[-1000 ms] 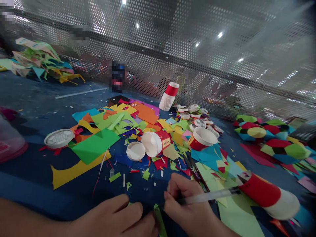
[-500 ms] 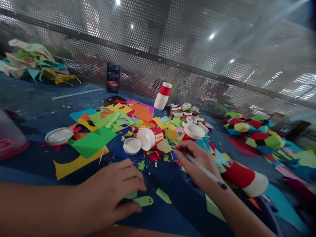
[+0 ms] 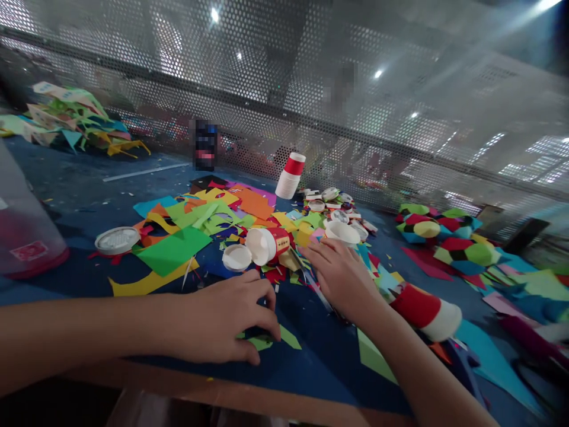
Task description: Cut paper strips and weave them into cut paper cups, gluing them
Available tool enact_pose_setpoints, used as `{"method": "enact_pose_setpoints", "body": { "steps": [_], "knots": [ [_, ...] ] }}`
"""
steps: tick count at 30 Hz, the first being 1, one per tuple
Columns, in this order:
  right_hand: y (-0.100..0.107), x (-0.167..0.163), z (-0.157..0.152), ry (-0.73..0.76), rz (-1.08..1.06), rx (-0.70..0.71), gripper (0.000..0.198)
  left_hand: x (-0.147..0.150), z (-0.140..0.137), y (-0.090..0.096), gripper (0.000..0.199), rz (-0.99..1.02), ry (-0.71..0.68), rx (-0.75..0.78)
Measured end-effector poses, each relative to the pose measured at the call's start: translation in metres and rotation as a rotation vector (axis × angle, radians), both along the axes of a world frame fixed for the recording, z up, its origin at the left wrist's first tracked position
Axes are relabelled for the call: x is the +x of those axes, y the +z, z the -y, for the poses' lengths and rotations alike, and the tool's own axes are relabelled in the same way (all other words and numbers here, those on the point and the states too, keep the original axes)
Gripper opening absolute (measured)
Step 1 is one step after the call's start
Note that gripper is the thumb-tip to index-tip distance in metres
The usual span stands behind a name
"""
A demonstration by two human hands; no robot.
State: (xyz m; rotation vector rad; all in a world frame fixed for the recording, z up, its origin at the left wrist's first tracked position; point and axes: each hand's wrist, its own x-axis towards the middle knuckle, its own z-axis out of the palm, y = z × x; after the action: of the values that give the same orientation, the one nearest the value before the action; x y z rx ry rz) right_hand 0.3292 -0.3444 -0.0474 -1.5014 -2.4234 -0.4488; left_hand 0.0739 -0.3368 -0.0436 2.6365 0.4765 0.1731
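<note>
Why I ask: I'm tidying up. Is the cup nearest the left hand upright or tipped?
Tipped: the cup lies on its side among paper scraps, its open mouth showing the white inside.

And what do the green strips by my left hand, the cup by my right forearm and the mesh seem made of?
Strips: probably matte paper or thin card, flat, straight-edged. Cup: likely smooth paperboard, opaque, white and red. Mesh: perhaps dull metal, grey with regular holes.
</note>
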Motion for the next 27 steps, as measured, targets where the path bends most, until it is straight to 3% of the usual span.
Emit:
{"method": "enact_pose_setpoints", "body": {
  "steps": [5, 7, 11, 13, 15, 19, 21, 24, 27],
  "knots": [
    [0.014, -0.016, 0.016, 0.143, -0.145, 0.147, 0.028, 0.011, -0.002, 0.003, 0.024, -0.102, 0.084, -0.107],
    [0.023, -0.022, 0.025, 0.211, -0.244, -0.022, 0.022, 0.012, -0.002, 0.003, 0.022, -0.143, 0.104, -0.161],
    [0.033, -0.03, 0.038, 0.275, -0.239, -0.597, 0.007, 0.011, -0.003, 0.002, 0.019, -0.073, 0.19, -0.297],
    [0.031, -0.031, 0.041, 0.254, -0.167, -0.668, 0.009, 0.01, -0.006, -0.002, 0.016, -0.004, 0.252, -0.374],
    [0.025, -0.031, 0.041, 0.233, -0.089, -0.615, 0.014, 0.01, -0.012, -0.006, 0.014, 0.053, 0.305, -0.427],
    [0.013, -0.026, 0.032, 0.164, 0.13, -0.296, 0.013, 0.013, -0.022, -0.011, 0.02, 0.143, 0.374, -0.467],
    [0.009, -0.022, 0.025, 0.109, 0.193, -0.164, 0.023, 0.014, -0.023, -0.012, 0.02, 0.152, 0.386, -0.457],
    [0.004, -0.016, 0.014, 0.093, 0.273, -0.052, 0.039, 0.012, -0.02, -0.011, 0.018, 0.144, 0.394, -0.406],
    [-0.002, -0.012, 0.007, 0.17, 0.357, 0.007, 0.03, 0.011, -0.016, -0.011, 0.022, 0.131, 0.413, -0.382]
  ]
}}
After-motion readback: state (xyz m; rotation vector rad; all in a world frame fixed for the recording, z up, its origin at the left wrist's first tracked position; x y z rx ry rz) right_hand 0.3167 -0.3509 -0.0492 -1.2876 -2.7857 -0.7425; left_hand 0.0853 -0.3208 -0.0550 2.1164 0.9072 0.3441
